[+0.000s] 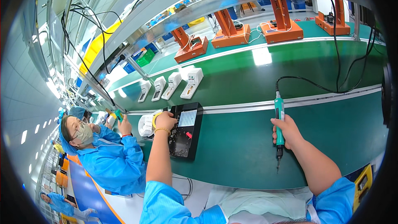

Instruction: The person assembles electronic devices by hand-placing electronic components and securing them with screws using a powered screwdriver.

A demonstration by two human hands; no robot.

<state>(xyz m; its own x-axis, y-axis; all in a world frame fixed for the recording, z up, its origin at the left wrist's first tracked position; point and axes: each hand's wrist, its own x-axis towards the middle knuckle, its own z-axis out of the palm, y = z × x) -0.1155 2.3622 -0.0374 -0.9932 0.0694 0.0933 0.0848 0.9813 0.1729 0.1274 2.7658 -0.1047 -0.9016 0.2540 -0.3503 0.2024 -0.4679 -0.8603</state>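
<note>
My right hand (pixel 287 131) is wrapped round a teal and black electric screwdriver (pixel 280 116), held upright with its bit pointing down over the green bench. A black cable runs from its top end. On the left, my left hand (pixel 166 121) reaches over a black parts tray (pixel 192 149), fingers curled and pressed together at its contents. Whatever they pinch is too small to make out. Loose small parts lie in the tray, with a red piece (pixel 189 135) and a white gridded block (pixel 188 118). Beside that hand are a yellow ring (pixel 156 120) and a white plastic housing (pixel 146 125).
Several white devices (pixel 192 84) stand in a row on the green conveyor (pixel 232 74) beyond the bench. Orange fixtures (pixel 282 31) line the far side. A co-worker in blue (pixel 112 157) sits close on my left, holding a green tool (pixel 119 115). The screwdriver cable (pixel 306 79) loops at right.
</note>
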